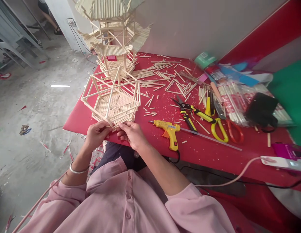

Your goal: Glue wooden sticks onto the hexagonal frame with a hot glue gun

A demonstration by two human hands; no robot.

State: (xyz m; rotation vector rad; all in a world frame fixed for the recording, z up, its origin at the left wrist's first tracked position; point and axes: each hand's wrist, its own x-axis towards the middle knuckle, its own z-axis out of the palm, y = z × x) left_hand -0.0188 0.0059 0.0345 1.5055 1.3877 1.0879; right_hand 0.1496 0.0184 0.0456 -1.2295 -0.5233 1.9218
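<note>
A hexagonal frame of thin wooden sticks [111, 97] sits on the red table [203, 149] near its front left edge. My left hand [97, 133] is closed on the frame's near bottom edge. My right hand [131, 133] pinches the same edge from the right, fingertips close to the left hand's. Behind the frame stands a taller tiered stick tower [113, 35]. A yellow glue gun [169, 132] lies just right of my right hand.
Loose sticks [169, 77] are scattered over the table's middle. Yellow-handled pliers [189, 113], yellow scissors [217, 124], orange scissors [234, 131], packets of sticks [233, 97] and a black object [260, 110] lie to the right. A power strip [281, 161] is at the right edge.
</note>
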